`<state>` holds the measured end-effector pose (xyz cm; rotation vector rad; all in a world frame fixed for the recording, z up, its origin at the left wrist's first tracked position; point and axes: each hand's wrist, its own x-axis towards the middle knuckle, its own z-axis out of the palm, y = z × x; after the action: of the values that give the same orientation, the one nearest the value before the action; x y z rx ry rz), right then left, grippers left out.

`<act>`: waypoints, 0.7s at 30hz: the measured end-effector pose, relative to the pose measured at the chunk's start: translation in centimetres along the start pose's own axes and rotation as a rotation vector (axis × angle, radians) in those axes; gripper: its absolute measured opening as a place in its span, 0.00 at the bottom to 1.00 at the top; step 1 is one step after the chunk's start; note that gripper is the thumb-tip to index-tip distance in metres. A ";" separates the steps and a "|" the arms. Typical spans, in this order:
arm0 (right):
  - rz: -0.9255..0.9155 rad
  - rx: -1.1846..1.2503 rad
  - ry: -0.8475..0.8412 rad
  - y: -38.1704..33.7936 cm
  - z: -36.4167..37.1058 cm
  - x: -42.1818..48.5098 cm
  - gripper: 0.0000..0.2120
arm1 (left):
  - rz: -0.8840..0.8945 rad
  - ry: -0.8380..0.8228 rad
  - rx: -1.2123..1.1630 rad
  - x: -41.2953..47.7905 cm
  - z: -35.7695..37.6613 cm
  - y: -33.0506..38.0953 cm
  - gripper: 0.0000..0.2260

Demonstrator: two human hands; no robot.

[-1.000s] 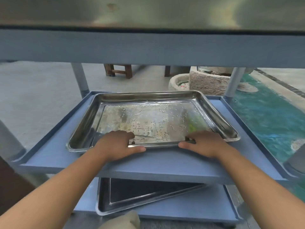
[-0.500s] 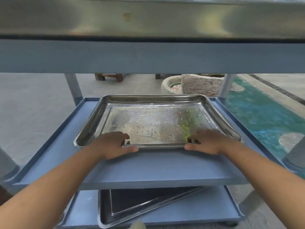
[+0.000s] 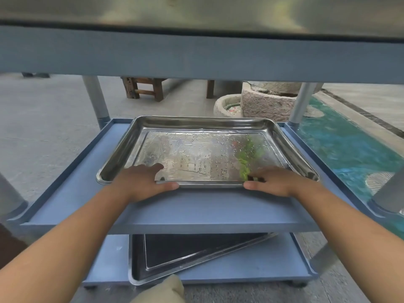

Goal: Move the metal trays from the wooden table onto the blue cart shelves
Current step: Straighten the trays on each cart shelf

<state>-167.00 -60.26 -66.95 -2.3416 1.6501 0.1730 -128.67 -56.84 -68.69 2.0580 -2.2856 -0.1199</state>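
Note:
A wet, shiny metal tray lies flat on the middle shelf of the blue cart. My left hand grips its near rim left of centre, fingers over the edge and thumb below. My right hand holds the same rim right of centre. A second metal tray sits skewed on the bottom shelf. The underside of another tray on the top shelf fills the upper view.
Grey cart posts stand at the back left and back right, with thicker ones at the near corners. Behind the cart are a wooden stool, stone basins and a turquoise floor strip. A shoe tip shows below.
The tray has slid farther back onto the middle shelf and squared up with it, both hands staying on its near rim. My view has moved closer and tilted.

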 end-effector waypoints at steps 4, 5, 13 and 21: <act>0.002 0.018 0.000 -0.2 0.6 -1.5 0.54 | 0.022 0.025 0.004 -1.4 0.0 0.2 0.50; 0.003 0.020 -0.004 -0.2 0.8 -1.9 0.53 | 0.028 0.029 0.003 -1.9 0.1 0.3 0.50; 0.023 0.030 -0.019 -0.2 2.0 -4.9 0.52 | 0.071 0.085 0.006 -5.1 0.4 0.7 0.45; 0.051 0.019 -0.038 -0.7 2.6 -7.3 0.53 | 0.094 0.110 0.039 -7.6 0.6 1.1 0.45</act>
<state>-168.71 -52.69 -67.49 -2.2700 1.6872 0.2099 -128.97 -49.17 -69.10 1.9186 -2.3307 0.0426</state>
